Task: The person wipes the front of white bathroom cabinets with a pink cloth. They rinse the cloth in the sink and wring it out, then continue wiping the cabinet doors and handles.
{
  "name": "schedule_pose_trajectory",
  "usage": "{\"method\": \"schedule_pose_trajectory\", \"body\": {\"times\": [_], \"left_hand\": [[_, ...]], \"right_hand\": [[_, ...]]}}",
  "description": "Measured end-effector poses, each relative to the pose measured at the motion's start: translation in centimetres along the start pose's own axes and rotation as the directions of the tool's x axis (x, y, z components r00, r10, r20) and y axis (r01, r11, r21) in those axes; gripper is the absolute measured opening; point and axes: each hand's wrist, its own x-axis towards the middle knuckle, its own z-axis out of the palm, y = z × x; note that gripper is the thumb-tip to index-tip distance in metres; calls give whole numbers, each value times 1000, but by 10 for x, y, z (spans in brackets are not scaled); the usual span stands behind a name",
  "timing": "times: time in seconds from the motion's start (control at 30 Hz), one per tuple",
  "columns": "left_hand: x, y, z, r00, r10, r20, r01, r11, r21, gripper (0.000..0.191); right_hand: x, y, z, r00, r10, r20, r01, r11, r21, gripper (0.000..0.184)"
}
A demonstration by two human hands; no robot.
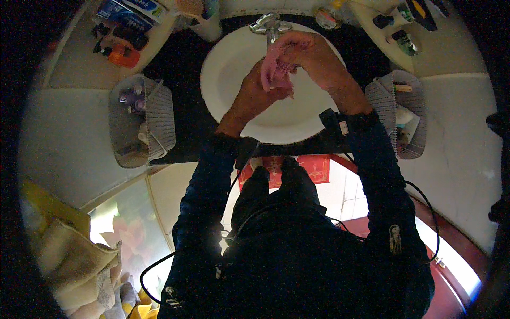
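Both of my hands grip a pink cloth (275, 71) above a white oval washbasin (227, 87). My left hand (259, 89) holds its lower end, with the fingers partly hidden by the folds. Higher up and to the right, my right hand (305, 50) is closed around the upper part of the cloth. A chrome faucet (269, 24) stands at the basin's far rim, just beyond my right hand, and its spout is partly covered by the hand and cloth. Whether water runs is not clear.
Left of the basin hangs a grey basket (159, 119) with bottles; another basket (380, 95) is on the right. An orange bottle (122, 56) stands on the left shelf, a small bottle (408, 44) on the right. Cables trail from both sleeves. A red mat (314, 169) lies underfoot.
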Motion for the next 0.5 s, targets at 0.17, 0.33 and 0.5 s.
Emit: {"method": "schedule_pose_trajectory", "body": {"times": [0.17,0.33,0.5], "left_hand": [[-4,-6,-3,954,138,-266,-23,918,396,38],[7,-7,-21,910,340,-239,-124,771,625,29],[16,-8,-14,957,234,-169,-32,669,742,28]], "right_hand": [[-18,35,-16,987,87,-138,-59,979,197,27],[-53,70,-31,952,153,-264,-252,883,-396,43],[-62,67,-1,967,134,-218,-178,964,-199,47]]}}
